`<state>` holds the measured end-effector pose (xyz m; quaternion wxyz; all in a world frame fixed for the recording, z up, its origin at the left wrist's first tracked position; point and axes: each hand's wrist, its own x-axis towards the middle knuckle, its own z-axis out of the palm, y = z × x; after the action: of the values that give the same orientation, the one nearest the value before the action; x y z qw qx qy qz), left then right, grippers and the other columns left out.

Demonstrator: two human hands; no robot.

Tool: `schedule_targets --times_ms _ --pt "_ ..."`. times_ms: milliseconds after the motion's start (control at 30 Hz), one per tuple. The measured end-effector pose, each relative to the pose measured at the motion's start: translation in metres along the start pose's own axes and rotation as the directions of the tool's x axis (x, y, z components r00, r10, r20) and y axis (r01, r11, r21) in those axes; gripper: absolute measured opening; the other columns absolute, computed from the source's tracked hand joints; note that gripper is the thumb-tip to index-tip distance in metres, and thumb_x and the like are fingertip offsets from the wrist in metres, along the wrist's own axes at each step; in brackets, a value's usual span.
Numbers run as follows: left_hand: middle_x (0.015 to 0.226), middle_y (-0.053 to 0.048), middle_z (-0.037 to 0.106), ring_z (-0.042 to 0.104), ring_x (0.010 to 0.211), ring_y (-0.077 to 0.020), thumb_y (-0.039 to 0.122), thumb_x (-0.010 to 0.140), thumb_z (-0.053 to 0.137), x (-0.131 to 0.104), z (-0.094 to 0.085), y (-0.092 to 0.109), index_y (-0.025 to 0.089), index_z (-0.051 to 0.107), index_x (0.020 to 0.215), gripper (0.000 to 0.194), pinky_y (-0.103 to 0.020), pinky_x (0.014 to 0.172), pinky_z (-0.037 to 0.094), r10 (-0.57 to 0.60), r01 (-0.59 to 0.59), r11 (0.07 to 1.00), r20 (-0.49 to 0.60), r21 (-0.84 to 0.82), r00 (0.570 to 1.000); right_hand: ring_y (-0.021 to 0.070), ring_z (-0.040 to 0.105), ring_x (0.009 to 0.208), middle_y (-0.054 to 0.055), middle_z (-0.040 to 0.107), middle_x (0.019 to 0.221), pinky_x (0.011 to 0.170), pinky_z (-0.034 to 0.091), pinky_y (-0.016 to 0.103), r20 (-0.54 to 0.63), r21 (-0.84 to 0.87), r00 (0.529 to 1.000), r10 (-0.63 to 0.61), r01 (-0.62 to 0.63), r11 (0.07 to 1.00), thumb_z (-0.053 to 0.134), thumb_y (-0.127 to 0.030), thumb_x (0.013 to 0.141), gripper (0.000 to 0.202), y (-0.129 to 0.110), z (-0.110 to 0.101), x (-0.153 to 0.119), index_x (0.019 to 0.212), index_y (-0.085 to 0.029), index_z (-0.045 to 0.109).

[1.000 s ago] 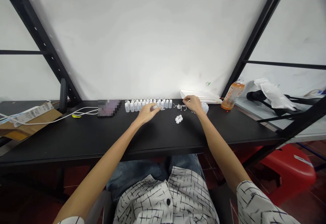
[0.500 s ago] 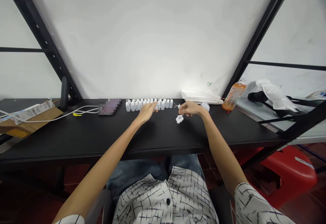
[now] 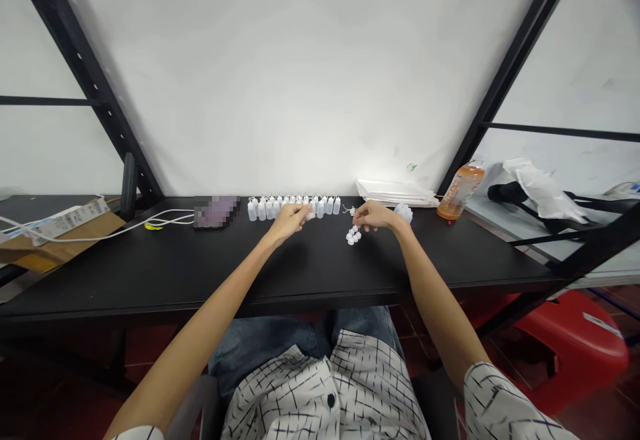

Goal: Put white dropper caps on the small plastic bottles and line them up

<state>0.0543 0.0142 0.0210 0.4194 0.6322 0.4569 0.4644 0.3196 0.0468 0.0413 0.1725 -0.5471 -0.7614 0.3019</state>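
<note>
Pale wall (image 3: pixel 300 80) behind, long black table (image 3: pixel 200 267) in front. At far left, brown cardboard package (image 3: pixel 65 240), cut off by the frame edge; then white cable (image 3: pixel 170 217) running toward a flat object (image 3: pixel 216 212), pixelated past reading. Next, small white bottles (image 3: pixel 260 210) upright in a cluster near the wall, partly masked by the left hand (image 3: pixel 296 219). Fingers there closed on a single white bottle (image 3: pixel 311 215), mostly hidden in the grasp. Further right, thin white pieces (image 3: pixel 349 211), hard to make out; just nearer, small white caps (image 3: pixel 353 236) bunched on the table, under the fingertips of the right hand (image 3: pixel 367 217). Fingertips close together; cap pinched or merely touched, cannot tell. Beside the right wrist, translucent cluster (image 3: pixel 404 212), partly covered; behind, flat white packets (image 3: pixel 395 192). Beyond, orange drink bottle (image 3: pixel 460 193). Compared with one second ago: right hand lower and farther left, down from the thin pieces to the caps; held bottle less exposed.
</note>
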Motion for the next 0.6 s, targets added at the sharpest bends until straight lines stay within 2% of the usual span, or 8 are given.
schedule_targets --times_ms 233,400,500,600 --pt "0.052 0.003 0.041 0.036 0.042 -0.0044 0.044 0.085 0.061 0.001 -0.001 -0.003 0.016 0.046 0.054 0.044 -0.019 0.042 0.027 0.06 -0.06 0.998 0.01 0.014 0.998 0.0127 0.061 0.049 0.002 0.065 0.056 0.04 0.043 0.019 0.005 -0.076 1.0 0.003 -0.002 0.997 0.063 -0.009 0.073 0.009 0.004 0.005 0.006 0.071 -0.012 0.07" --pt "0.049 0.004 0.04 0.034 0.044 -0.0044 0.051 0.08 0.063 0.001 -0.001 -0.005 0.016 0.048 0.055 0.046 -0.018 0.042 0.029 0.065 -0.065 0.998 -0.01 0.003 0.998 0.0135 0.064 0.053 0.004 0.07 0.063 0.041 0.043 0.018 -0.007 -0.097 0.999 -0.035 0.034 0.995 0.063 -0.011 0.073 0.011 0.005 0.008 0.009 0.075 -0.012 0.074" --pt "0.048 0.005 0.038 0.034 0.044 -0.0048 0.049 0.081 0.06 -0.001 -0.001 -0.003 0.015 0.051 0.058 0.042 -0.017 0.043 0.032 0.037 -0.036 0.999 -0.023 0.031 0.999 0.0141 0.064 0.053 0.004 0.068 0.058 0.042 0.042 0.018 -0.058 -0.146 0.997 -0.059 0.05 0.988 0.063 -0.012 0.072 0.013 0.005 0.01 0.01 0.073 -0.012 0.075" --pt "0.048 0.006 0.035 0.034 0.044 -0.005 0.046 0.083 0.058 -0.003 0.0 0.0 0.016 0.049 0.058 0.039 -0.017 0.043 0.032 0.054 -0.053 0.997 -0.016 0.048 0.998 0.0154 0.066 0.055 0.005 0.069 0.059 0.044 0.043 0.019 -0.163 -0.03 0.978 -0.13 0.127 0.991 0.065 -0.019 0.072 0.013 -0.002 0.013 0.01 0.074 -0.011 0.076"
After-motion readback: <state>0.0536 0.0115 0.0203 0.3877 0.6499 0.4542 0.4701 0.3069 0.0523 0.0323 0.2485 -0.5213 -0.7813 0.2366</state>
